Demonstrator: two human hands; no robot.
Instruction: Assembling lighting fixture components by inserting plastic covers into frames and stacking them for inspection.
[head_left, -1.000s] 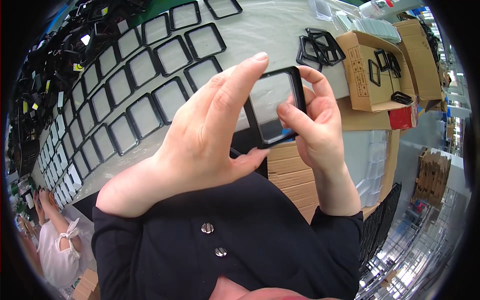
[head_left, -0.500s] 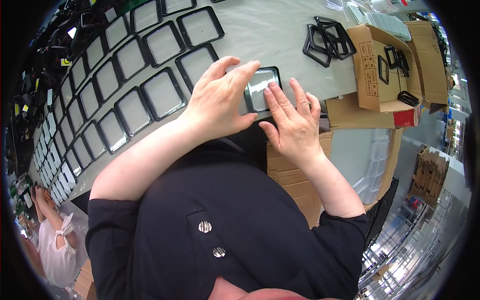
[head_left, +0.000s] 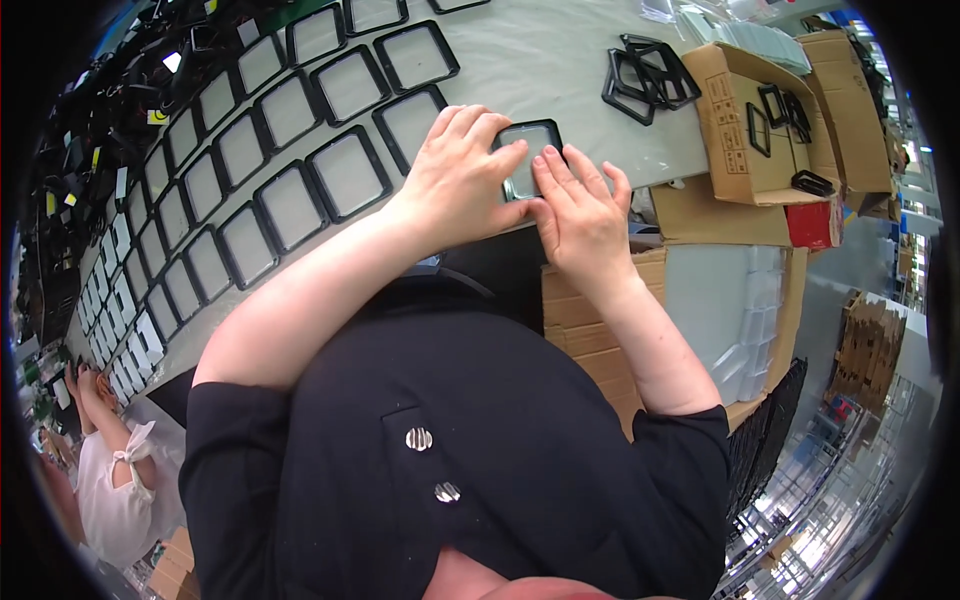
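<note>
A black square frame with a clear pane (head_left: 524,150) lies flat on the grey table (head_left: 540,60) near its front edge. My left hand (head_left: 462,180) rests palm down over its left side, fingers spread across the pane. My right hand (head_left: 578,215) presses on its lower right corner with flat fingers. Rows of several similar black frames with panes (head_left: 345,170) lie in lines to the left of my hands.
A pile of empty black frames (head_left: 645,75) lies at the right back of the table. An open cardboard box (head_left: 755,120) holds more frames. Stacked cartons (head_left: 590,310) and white trays (head_left: 745,320) stand under the table. Another person in white (head_left: 110,480) is at lower left.
Both hands brought the frame down from in front of me onto the table and now press it flat there.
</note>
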